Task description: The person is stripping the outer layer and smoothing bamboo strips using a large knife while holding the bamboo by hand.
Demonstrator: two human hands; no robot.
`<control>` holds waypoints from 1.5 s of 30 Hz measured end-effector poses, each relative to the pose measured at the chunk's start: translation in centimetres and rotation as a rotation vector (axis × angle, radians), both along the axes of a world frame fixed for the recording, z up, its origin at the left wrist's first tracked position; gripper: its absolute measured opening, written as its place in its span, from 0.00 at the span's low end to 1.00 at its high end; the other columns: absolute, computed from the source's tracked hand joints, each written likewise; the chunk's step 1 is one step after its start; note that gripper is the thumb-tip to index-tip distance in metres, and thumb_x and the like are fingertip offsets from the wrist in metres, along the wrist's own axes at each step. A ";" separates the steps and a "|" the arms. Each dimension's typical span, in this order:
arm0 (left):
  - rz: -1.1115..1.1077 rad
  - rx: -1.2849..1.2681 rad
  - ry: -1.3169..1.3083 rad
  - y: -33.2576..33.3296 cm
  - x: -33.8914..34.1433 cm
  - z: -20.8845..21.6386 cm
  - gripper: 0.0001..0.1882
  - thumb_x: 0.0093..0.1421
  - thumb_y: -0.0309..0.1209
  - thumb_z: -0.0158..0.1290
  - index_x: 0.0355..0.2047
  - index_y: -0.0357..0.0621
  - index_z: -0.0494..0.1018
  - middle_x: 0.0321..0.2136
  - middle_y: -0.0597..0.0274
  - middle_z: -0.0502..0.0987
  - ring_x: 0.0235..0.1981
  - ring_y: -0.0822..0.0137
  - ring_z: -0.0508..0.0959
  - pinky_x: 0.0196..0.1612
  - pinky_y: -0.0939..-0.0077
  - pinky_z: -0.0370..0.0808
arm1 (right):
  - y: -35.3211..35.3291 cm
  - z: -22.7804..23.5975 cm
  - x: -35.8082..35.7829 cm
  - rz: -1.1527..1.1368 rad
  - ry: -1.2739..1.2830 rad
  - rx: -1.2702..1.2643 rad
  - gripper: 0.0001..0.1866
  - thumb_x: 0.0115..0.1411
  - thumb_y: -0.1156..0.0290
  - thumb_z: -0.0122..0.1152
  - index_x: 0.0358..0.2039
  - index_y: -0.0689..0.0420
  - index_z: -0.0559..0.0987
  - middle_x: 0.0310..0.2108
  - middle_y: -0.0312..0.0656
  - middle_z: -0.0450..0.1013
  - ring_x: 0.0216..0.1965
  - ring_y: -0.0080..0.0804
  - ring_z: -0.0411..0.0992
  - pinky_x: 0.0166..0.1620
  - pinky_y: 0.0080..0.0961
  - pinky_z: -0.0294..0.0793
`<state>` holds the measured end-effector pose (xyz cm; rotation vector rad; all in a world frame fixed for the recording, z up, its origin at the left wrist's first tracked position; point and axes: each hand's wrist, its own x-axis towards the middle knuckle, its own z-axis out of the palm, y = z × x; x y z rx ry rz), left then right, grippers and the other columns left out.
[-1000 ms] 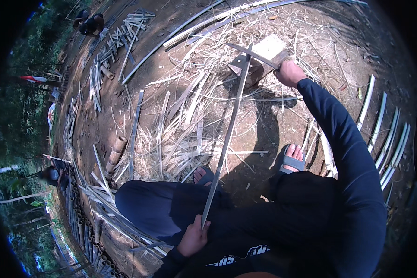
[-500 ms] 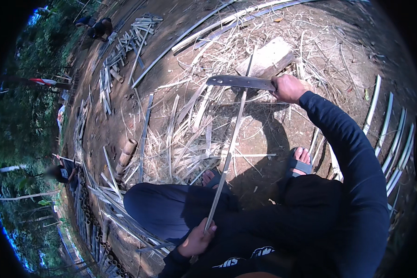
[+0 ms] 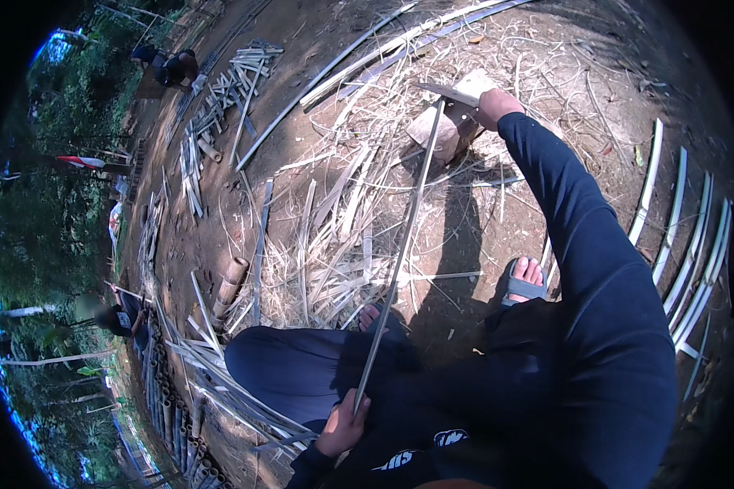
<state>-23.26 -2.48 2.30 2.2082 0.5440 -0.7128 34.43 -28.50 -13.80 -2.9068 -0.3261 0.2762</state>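
Gripping a slender strip (image 3: 408,232) in my far-off left hand (image 3: 342,425), lower centre, I clench a knife (image 3: 450,93) in my right hand (image 3: 497,108) by the strip's upper-centre tip, that piece seemingly unfinished while pale slats (image 3: 672,220) at frame right look done.

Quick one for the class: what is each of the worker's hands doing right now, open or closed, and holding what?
Left hand: closed around the near end of a bamboo strip.
Right hand: closed, holding a machete.

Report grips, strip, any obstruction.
Left grip closed on bamboo strip. Right grip closed on machete. Strip's far end at machete, by wooden block. Bamboo scraps scattered near block.
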 end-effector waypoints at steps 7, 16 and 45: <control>0.265 -0.563 0.125 -0.8 2.4 0.1 0.22 0.74 0.47 0.36 0.54 0.42 0.63 0.24 0.66 0.66 0.17 0.77 0.62 0.22 0.82 0.64 | 0.0 -1.3 -7.3 -0.055 0.063 0.292 0.23 0.61 0.58 0.59 0.36 0.71 0.80 0.27 0.63 0.77 0.33 0.57 0.80 0.41 0.44 0.80; 0.488 -0.727 0.362 -0.7 3.6 -0.7 0.24 0.74 0.51 0.33 0.50 0.41 0.65 0.23 0.69 0.62 0.15 0.80 0.58 0.18 0.83 0.61 | 0.8 5.4 -25.4 0.694 0.043 0.276 0.20 0.57 0.58 0.63 0.33 0.65 0.73 0.20 0.53 0.75 0.24 0.51 0.78 0.31 0.42 0.77; 0.307 -0.530 0.195 0.1 1.8 -3.7 0.19 0.74 0.46 0.39 0.35 0.44 0.64 0.19 0.71 0.64 0.18 0.80 0.63 0.23 0.82 0.64 | 3.0 1.0 -15.0 0.709 -0.109 0.107 0.13 0.55 0.66 0.58 0.33 0.64 0.72 0.24 0.58 0.77 0.28 0.51 0.79 0.33 0.45 0.78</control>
